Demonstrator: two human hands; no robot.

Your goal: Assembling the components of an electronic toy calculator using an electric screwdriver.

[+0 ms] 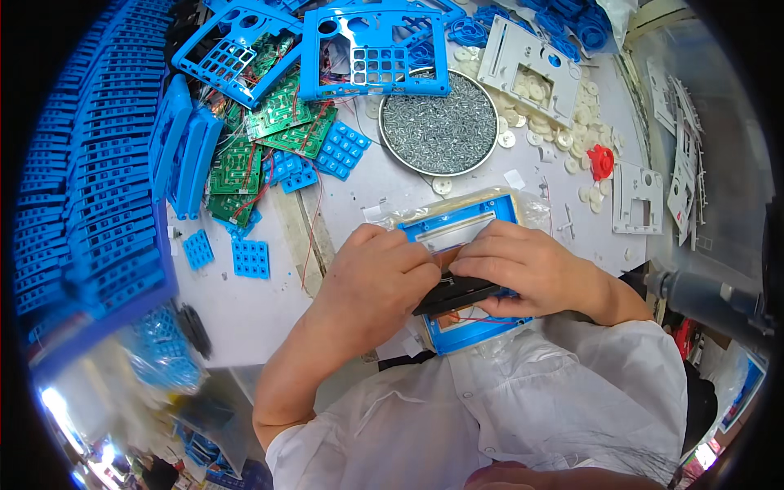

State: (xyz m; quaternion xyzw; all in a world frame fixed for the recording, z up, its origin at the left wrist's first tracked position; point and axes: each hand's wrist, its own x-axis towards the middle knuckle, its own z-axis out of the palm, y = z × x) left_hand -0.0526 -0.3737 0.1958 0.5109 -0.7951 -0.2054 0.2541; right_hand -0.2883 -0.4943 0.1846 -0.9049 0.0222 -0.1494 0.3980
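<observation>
Close in front of me, a blue plastic housing (467, 338) lies on a clear plastic bag (535, 211), a pale strip across its far part. Both hands are over it, on a long black plastic part (454, 296). My left hand (377, 278) has its fingers curled at the part's left end. From the right, my right hand (523, 268) holds the part, fingers bent over the top and thumb at the near side. A brown board (446, 260) shows between the hands. Red wire (490, 320) runs along the near part of the housing. Some fingertips are hidden.
A round tray of small screws (439, 122) stands beyond the housing. Green circuit boards (282, 110) and blue keypads (251, 259) lie left. Blue housings (94, 163) are stacked at far left. White discs (563, 140), grey panels (637, 196) and a red piece (601, 162) lie right.
</observation>
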